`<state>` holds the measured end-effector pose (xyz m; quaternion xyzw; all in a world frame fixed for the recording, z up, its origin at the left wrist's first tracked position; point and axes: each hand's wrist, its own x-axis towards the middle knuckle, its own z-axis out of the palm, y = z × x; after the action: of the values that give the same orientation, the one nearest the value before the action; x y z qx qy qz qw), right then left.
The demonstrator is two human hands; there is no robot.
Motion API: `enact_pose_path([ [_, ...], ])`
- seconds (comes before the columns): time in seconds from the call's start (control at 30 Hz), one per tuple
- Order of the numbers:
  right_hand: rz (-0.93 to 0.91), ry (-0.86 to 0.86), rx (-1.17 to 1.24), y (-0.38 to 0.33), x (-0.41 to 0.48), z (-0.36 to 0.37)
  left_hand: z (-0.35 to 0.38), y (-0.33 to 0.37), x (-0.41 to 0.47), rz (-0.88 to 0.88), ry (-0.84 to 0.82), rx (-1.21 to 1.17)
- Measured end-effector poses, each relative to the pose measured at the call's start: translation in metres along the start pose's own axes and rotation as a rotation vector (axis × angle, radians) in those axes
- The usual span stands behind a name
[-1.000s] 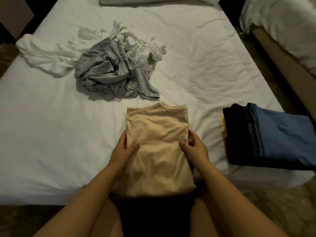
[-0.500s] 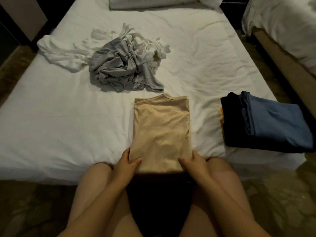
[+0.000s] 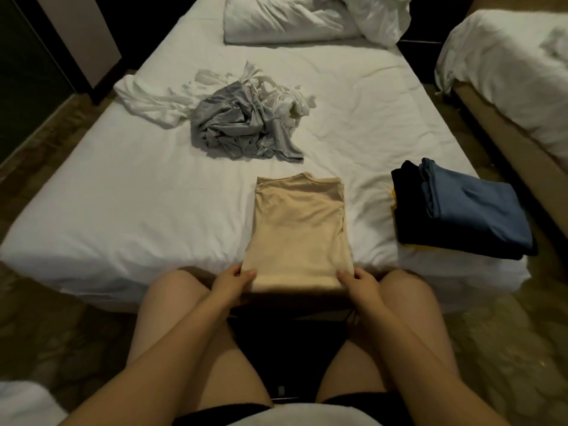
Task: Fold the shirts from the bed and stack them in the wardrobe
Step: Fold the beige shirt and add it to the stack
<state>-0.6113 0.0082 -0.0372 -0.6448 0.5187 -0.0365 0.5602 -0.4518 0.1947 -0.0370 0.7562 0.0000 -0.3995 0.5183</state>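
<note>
A beige shirt [image 3: 298, 229], folded into a long strip, lies at the near edge of the white bed [image 3: 123, 216]. My left hand [image 3: 232, 282] grips its near left corner and my right hand [image 3: 356, 281] grips its near right corner, thumbs on top. A crumpled grey shirt [image 3: 239, 127] lies in a heap further back, with white shirts [image 3: 159, 103] tangled around it. A stack of folded shirts, blue [image 3: 473, 204] on top of black [image 3: 405, 195], sits at the bed's right near corner.
Pillows and bunched bedding [image 3: 295, 20] lie at the head of the bed. A second bed [image 3: 516, 72] stands to the right across a narrow floor gap. A pale cabinet [image 3: 83, 35] stands at the left rear. My bare knees are against the bed's near edge.
Both hands slid down the beige shirt from its middle to its near corners. The view pulled back, showing more of the bed and the pillows.
</note>
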Motion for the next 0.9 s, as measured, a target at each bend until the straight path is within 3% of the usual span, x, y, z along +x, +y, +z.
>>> enact_pose_path([
  [0.07, 0.004, -0.012, 0.099, 0.005, -0.008, 0.003, 0.001, -0.003, -0.007, -0.033, 0.000, -0.108],
  [0.2, -0.093, -0.019, 0.358, 0.004, -0.025, -0.002, -0.005, -0.008, -0.013, 0.170, 0.036, -0.126],
  [0.53, -0.215, -0.227, 0.231, 0.002, -0.044, -0.023, -0.023, -0.009, -0.031, 0.199, -0.263, -0.040],
  [0.7, -0.286, -0.118, 0.167, -0.002, -0.048, -0.019, -0.026, -0.003, -0.033, 0.311, -0.247, 0.088],
  [0.9, -0.382, 0.081, 0.127, -0.004, -0.046, -0.016, -0.019, 0.005, -0.028, 0.504, -0.020, 0.123],
])
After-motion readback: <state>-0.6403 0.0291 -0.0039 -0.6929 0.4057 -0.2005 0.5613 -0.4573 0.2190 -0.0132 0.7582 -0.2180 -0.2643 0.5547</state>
